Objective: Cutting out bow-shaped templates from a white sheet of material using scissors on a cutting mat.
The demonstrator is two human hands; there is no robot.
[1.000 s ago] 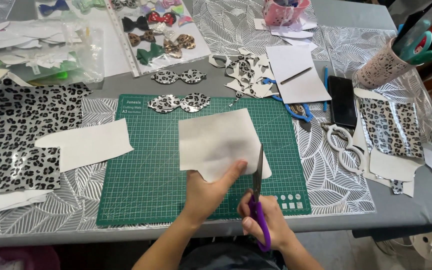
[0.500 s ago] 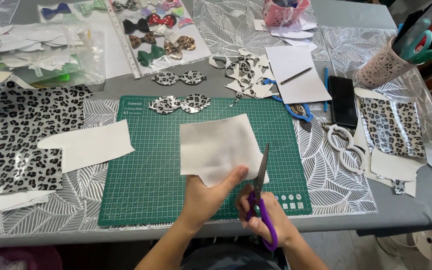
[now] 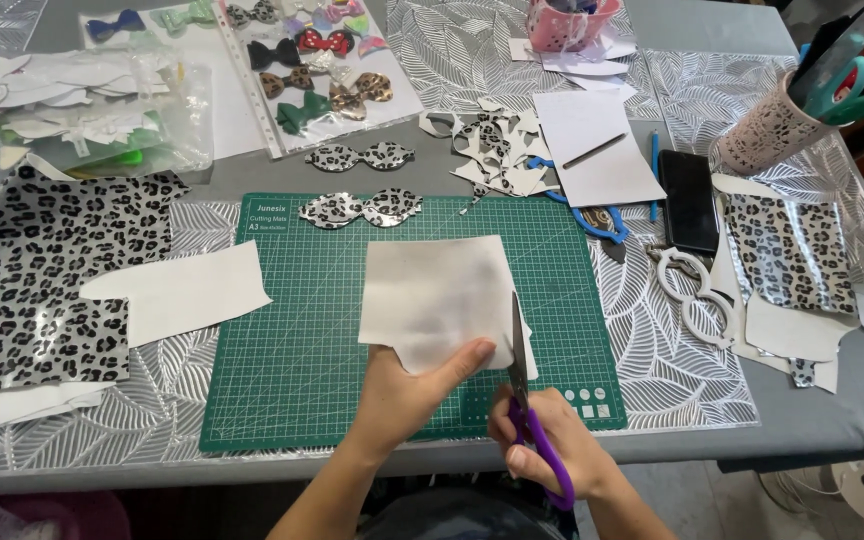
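Pinching a pale square sheet, left hand; right hand gripping purple-handled scissors

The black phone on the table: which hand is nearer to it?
Right. The right hand, holding purple scissors, sits below-left of the black phone; the left hand is farther left, gripping the white sheet.

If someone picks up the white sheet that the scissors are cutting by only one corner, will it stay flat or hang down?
The white sheet would probably hang down somewhat: it looks thin, and the left hand supports its lower edge while the scissors in the right hand cut. It seems light, so a push would likely slide it across the green cutting mat.
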